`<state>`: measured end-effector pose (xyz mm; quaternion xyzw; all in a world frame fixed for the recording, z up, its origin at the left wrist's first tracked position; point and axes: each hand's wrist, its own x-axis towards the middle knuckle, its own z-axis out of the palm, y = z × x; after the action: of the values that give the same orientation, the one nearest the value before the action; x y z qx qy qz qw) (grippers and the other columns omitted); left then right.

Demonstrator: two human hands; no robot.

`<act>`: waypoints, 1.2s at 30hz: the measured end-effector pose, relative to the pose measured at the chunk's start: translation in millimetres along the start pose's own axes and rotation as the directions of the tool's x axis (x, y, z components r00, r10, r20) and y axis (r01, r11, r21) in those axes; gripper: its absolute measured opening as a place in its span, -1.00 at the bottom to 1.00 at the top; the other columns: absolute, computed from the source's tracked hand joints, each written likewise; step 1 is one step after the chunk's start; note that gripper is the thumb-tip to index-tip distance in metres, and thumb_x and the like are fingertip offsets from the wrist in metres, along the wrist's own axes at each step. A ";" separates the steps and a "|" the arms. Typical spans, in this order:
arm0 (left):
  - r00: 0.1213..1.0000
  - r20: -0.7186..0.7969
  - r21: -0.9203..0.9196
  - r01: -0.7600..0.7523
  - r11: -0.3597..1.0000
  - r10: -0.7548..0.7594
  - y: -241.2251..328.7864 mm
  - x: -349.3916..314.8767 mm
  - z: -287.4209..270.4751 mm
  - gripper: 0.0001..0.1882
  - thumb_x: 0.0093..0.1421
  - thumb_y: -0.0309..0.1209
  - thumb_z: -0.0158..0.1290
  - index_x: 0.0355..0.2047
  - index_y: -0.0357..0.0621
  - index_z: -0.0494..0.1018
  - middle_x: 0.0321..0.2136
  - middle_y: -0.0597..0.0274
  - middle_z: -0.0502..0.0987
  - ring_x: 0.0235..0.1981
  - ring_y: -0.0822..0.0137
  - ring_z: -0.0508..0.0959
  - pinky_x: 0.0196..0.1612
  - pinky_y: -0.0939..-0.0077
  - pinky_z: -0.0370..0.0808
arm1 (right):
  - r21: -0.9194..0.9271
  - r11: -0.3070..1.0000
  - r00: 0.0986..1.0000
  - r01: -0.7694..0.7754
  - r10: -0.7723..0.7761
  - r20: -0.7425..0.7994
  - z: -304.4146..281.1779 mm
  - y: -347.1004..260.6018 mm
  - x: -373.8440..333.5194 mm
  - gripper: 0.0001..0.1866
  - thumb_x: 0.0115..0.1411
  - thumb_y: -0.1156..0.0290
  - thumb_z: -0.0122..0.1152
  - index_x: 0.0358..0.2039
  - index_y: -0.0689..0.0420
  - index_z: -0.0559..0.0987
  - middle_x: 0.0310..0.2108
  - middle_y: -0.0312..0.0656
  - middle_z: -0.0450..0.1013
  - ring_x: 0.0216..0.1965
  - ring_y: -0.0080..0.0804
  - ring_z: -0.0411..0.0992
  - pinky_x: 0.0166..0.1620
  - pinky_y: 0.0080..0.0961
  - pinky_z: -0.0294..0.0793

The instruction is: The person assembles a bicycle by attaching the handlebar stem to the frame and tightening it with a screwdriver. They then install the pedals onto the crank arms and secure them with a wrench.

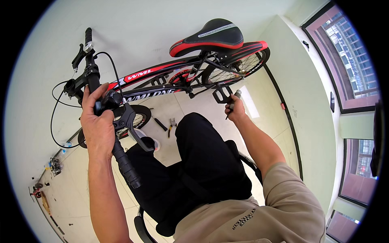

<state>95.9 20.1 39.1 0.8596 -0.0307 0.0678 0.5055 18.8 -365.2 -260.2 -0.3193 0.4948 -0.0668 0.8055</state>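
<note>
A black and red bicycle stands in front of me, its frame (152, 77) running left to right. My left hand (97, 117) is wrapped round the handlebar (93, 77), beside a round black shifter (112, 99) and a brake lever (129, 123). My right hand (236, 110) is closed on a short dark tool with a grey end (238, 94), its exact kind unclear. Right by that hand is the black pedal (221, 95), near the rear wheel (245, 69). Whether the tool touches the pedal cannot be made out.
The saddle (210, 36) rises against the pale wall. On the floor lie pliers with yellow handles (172, 125) and a black-handled tool (160, 124). A white bucket (157, 144) is partly behind my knee. A wire basket (55, 166) and small parts lie far left.
</note>
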 end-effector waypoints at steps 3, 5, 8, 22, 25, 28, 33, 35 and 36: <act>1.000 0.007 -0.016 0.007 1.000 -0.007 0.6 -0.2 1.0 -0.34 -0.09 -0.69 -0.16 0.06 -0.11 0.55 0.37 -0.12 0.14 0.33 0.19 0.29 0.26 0.50 0.21 | 0.035 0.999 0.995 0.011 -0.014 0.097 -1.2 -2.2 -3.5 -0.69 0.18 0.11 0.34 -0.27 -0.05 0.41 -0.43 -0.29 0.33 -0.58 -0.45 0.29 -0.60 -0.56 0.18; 1.000 0.004 -0.009 0.007 1.000 -0.007 0.6 -0.3 -0.2 -0.34 -0.09 -0.70 -0.17 0.06 -0.12 0.55 0.38 -0.12 0.13 0.32 0.20 0.30 0.25 0.50 0.23 | 0.021 1.000 0.994 0.015 -0.017 0.109 3.2 -5.4 -14.0 -0.67 0.17 0.08 0.36 -0.27 -0.05 0.41 -0.43 -0.29 0.33 -0.58 -0.46 0.29 -0.60 -0.56 0.18; 1.000 0.004 0.003 -0.001 1.000 0.001 1.6 -0.7 0.4 -0.35 -0.08 -0.70 -0.17 0.06 -0.13 0.54 0.38 -0.13 0.12 0.32 0.19 0.30 0.24 0.50 0.25 | -0.030 0.998 0.991 0.050 -0.046 0.129 3.5 -5.5 -15.0 -0.63 0.16 0.03 0.37 -0.27 -0.03 0.42 -0.45 -0.28 0.33 -0.58 -0.47 0.29 -0.60 -0.58 0.18; 1.000 0.001 -0.007 0.018 1.000 -0.018 2.8 -1.0 0.3 -0.36 -0.07 -0.70 -0.16 0.05 -0.10 0.55 0.39 -0.12 0.10 0.28 0.19 0.35 0.22 0.49 0.29 | -0.046 0.998 0.999 0.036 -0.034 0.041 0.4 -8.3 -4.7 -0.62 0.28 -0.07 0.15 -0.30 -0.01 0.41 -0.46 -0.28 0.35 -0.59 -0.45 0.26 -0.61 -0.55 0.15; 1.000 -0.007 0.020 0.003 1.000 -0.002 -0.3 0.0 0.5 -0.37 -0.06 -0.69 -0.15 0.05 -0.10 0.56 0.39 -0.13 0.09 0.30 0.19 0.33 0.23 0.49 0.28 | -0.016 1.000 0.998 0.003 -0.002 0.065 -6.5 -10.0 -2.4 -0.63 0.28 -0.07 0.16 -0.31 -0.02 0.42 -0.48 -0.28 0.34 -0.59 -0.45 0.26 -0.60 -0.55 0.15; 1.000 -0.002 -0.041 0.023 0.999 -0.023 2.4 -1.0 0.9 -0.38 -0.06 -0.68 -0.15 0.05 -0.10 0.56 0.39 -0.15 0.08 0.33 0.17 0.29 0.24 0.48 0.26 | -0.008 1.000 0.999 0.010 -0.010 0.051 -6.4 -6.8 1.6 -0.65 0.28 -0.04 0.16 -0.30 -0.03 0.42 -0.49 -0.27 0.34 -0.59 -0.45 0.28 -0.61 -0.55 0.15; 1.000 -0.009 -0.010 -0.009 1.000 0.009 -0.8 -0.4 1.0 -0.37 -0.06 -0.68 -0.15 0.05 -0.11 0.55 0.40 -0.18 0.05 0.36 0.10 0.25 0.25 0.48 0.26 | -0.014 0.999 0.999 0.036 -0.036 -0.032 2.3 -1.6 1.3 -0.70 0.30 0.02 0.15 -0.28 -0.02 0.41 -0.47 -0.26 0.34 -0.60 -0.44 0.29 -0.62 -0.54 0.15; 1.000 -0.002 -0.028 -0.006 1.000 0.006 -1.3 -0.1 0.7 -0.37 -0.06 -0.68 -0.15 0.05 -0.11 0.55 0.40 -0.19 0.04 0.37 0.09 0.24 0.25 0.48 0.26 | 0.001 1.000 0.997 0.029 -0.029 -0.074 4.3 -1.6 0.3 -0.71 0.30 0.04 0.14 -0.27 -0.02 0.40 -0.46 -0.26 0.34 -0.60 -0.44 0.29 -0.62 -0.53 0.15; 1.000 -0.001 -0.046 -0.001 0.999 0.001 -2.5 0.0 0.6 -0.37 -0.06 -0.68 -0.15 0.05 -0.11 0.55 0.40 -0.19 0.04 0.37 0.09 0.24 0.25 0.48 0.26 | 0.003 1.000 0.997 0.025 -0.025 -0.070 5.7 -1.1 -0.1 -0.73 0.30 0.06 0.14 -0.28 -0.04 0.39 -0.47 -0.27 0.33 -0.60 -0.46 0.28 -0.62 -0.55 0.15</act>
<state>96.3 20.8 36.6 0.8477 -0.0325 0.0678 0.5251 23.8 -363.5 -257.8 -0.3211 0.5186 -0.0890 0.7874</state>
